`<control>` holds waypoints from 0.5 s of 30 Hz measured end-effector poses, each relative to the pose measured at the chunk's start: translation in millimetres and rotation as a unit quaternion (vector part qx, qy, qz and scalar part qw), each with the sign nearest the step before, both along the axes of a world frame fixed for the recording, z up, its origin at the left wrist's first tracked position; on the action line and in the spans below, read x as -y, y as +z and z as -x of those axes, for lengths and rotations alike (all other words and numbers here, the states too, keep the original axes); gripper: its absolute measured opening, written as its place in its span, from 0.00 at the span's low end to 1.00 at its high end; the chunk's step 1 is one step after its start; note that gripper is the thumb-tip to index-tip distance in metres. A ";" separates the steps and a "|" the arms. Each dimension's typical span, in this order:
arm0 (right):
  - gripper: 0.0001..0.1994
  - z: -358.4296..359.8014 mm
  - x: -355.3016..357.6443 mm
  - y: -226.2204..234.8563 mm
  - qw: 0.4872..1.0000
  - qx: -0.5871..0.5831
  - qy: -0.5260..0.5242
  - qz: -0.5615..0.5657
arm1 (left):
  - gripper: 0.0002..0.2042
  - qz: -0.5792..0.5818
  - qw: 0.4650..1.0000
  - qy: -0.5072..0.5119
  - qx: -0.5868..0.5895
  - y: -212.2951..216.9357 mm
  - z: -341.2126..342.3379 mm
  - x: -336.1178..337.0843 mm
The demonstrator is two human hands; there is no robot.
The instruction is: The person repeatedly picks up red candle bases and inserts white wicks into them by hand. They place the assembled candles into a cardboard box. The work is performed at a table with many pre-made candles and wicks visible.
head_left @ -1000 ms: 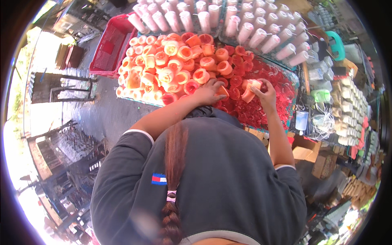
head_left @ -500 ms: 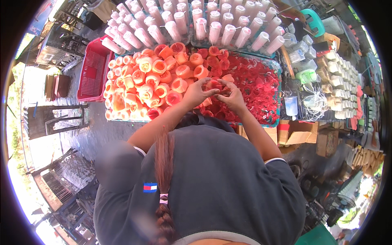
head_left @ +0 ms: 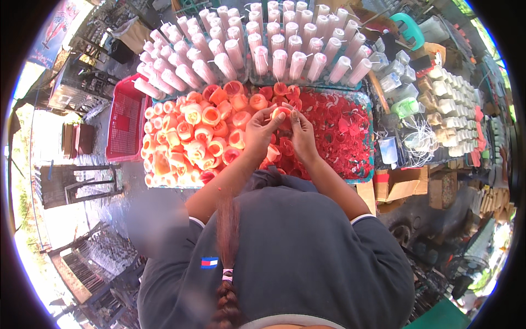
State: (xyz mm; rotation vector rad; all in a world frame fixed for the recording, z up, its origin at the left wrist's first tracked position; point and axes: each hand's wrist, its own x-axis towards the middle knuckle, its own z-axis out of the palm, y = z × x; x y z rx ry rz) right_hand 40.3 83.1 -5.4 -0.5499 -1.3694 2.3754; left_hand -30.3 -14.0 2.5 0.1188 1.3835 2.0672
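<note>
Pinching waxy orange cup (head_left: 280, 113), left hand (head_left: 262, 132), right hand (head_left: 303, 131)

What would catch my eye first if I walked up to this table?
Probably the tray heaped with orange and red candle cups, right in the middle. Behind it stand rows of tall pale candles. Over the tray, the left hand and right hand hold one small cup between them.

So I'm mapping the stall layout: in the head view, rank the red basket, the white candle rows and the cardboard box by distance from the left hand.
1. white candle rows, above the left hand.
2. red basket, far left.
3. cardboard box, lower right.
</note>
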 end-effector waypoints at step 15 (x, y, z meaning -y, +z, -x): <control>0.23 5.0 6.3 20.8 0.996 -0.004 -0.034 0.085 | 0.15 -0.017 1.000 -0.020 0.002 5.6 16.2 -10.8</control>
